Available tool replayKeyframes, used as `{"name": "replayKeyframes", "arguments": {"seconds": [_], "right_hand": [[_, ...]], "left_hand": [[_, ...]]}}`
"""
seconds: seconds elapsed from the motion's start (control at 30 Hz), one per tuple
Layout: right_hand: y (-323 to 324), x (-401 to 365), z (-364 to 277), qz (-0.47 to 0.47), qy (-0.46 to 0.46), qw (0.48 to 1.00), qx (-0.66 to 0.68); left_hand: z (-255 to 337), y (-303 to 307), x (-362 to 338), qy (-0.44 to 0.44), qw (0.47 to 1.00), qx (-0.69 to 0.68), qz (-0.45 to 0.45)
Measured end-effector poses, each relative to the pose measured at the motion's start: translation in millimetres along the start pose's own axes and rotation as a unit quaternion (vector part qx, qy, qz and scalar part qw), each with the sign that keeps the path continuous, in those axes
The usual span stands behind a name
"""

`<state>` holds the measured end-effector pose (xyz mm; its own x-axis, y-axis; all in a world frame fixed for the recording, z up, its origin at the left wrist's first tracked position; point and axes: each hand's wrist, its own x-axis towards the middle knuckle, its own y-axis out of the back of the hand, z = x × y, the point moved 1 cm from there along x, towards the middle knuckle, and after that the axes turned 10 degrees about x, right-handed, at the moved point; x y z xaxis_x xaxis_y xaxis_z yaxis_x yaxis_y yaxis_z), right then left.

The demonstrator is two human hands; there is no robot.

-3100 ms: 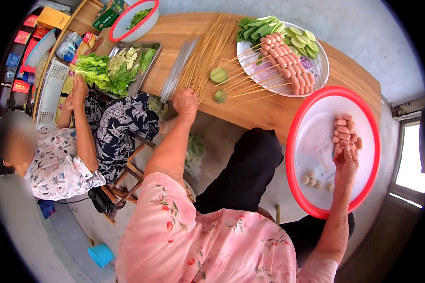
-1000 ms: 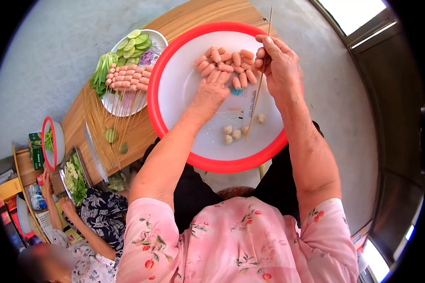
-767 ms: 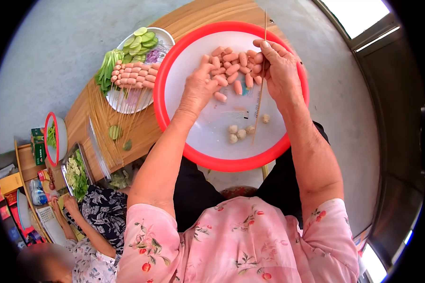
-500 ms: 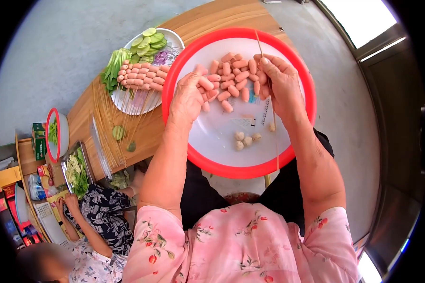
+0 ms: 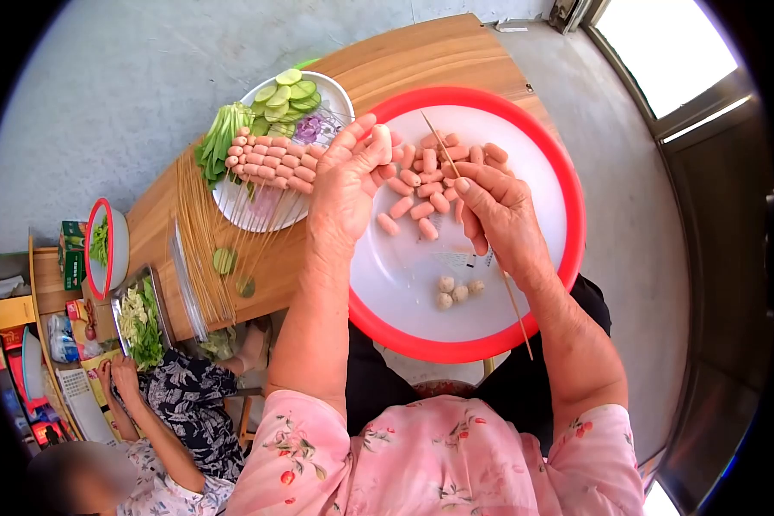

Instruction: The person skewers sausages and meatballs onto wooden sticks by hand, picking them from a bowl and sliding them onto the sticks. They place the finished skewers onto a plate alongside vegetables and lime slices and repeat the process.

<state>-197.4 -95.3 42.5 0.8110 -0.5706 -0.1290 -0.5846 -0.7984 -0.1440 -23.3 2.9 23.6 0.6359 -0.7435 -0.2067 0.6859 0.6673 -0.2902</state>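
Note:
My left hand [image 5: 340,185] is raised at the tub's left rim, with one small pink sausage [image 5: 382,142] pinched between thumb and fingers. Other sausages may be tucked in its palm, but I cannot make this out. A thin bamboo skewer [image 5: 441,143] is gripped in my right hand [image 5: 506,211], over the middle of the tub. It slants, its tip pointing up and left toward the left hand, and no sausage shows on it. Loose small sausages [image 5: 422,211] lie in the red-rimmed white tub [image 5: 466,351], with several pale meatballs [image 5: 445,300] closer to me.
On the wooden table [image 5: 430,47], a white plate [image 5: 242,215] holds filled sausage skewers [image 5: 271,161], cucumber slices [image 5: 285,99] and greens [image 5: 224,142]. Bare skewers [image 5: 199,228] lie beside it. Another person [image 5: 176,430] sits at lower left by a tray of vegetables [image 5: 142,322].
My left hand has lifted from the sausage pile with a sausage at its fingertips. The skewer in my right hand now tilts more to the left. The tub appears lower in view.

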Motion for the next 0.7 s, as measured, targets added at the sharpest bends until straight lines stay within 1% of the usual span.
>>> {"name": "replayKeyframes", "arguments": {"seconds": [0.03, 0.07, 0.1, 0.13, 0.23, 0.3, 0.33, 0.4, 0.47, 0.63, 0.7], "right_hand": [[-0.6, 1.1, 2.3, -0.001, 0.002, 1.000, 0.000], [-1.9, 2.2, 5.9, 0.002, 0.040, 0.999, 0.022], [-3.3, 2.7, 7.8, 0.005, 0.076, 0.996, 0.044], [-4.8, 1.7, 6.5, 0.004, 0.076, 0.996, 0.045], [-7.7, -2.9, 2.9, -0.002, 0.061, 0.996, 0.057], [-7.1, -5.2, 6.4, -0.011, 0.013, 1.000, 0.025], [-7.1, -5.2, 6.2, -0.012, 0.013, 1.000, 0.026], [-7.5, -5.7, 5.9, -0.039, -0.034, 0.998, -0.019], [-7.6, -5.4, 8.0, -0.042, -0.030, 0.998, -0.024], [-8.4, -5.2, 9.5, -0.058, -0.021, 0.998, -0.028], [-8.9, -4.9, 10.9, -0.054, -0.034, 0.998, -0.020]], "left_hand": [[-0.5, 1.2, 0.7, 0.007, 1.000, -0.011, -0.019], [-1.3, 2.1, 1.0, 0.015, 0.999, -0.022, -0.037], [-2.3, 2.2, 1.7, 0.014, 0.999, -0.021, -0.036], [-3.6, 1.6, 3.1, 0.012, 0.999, -0.031, -0.032], [-4.4, 3.4, 7.4, 0.020, 0.998, -0.051, -0.020], [-3.9, 4.9, 8.6, 0.027, 0.998, -0.061, -0.010], [-2.6, 4.7, 8.8, 0.024, 0.998, -0.061, -0.019], [-2.3, 5.3, 9.6, 0.021, 0.998, -0.061, -0.027], [-3.1, 6.2, 10.1, 0.017, 0.997, -0.062, -0.047], [-1.0, 5.6, 9.4, 0.024, 0.996, -0.070, -0.054], [1.1, 4.1, 8.8, 0.027, 0.995, -0.070, -0.061]]}}
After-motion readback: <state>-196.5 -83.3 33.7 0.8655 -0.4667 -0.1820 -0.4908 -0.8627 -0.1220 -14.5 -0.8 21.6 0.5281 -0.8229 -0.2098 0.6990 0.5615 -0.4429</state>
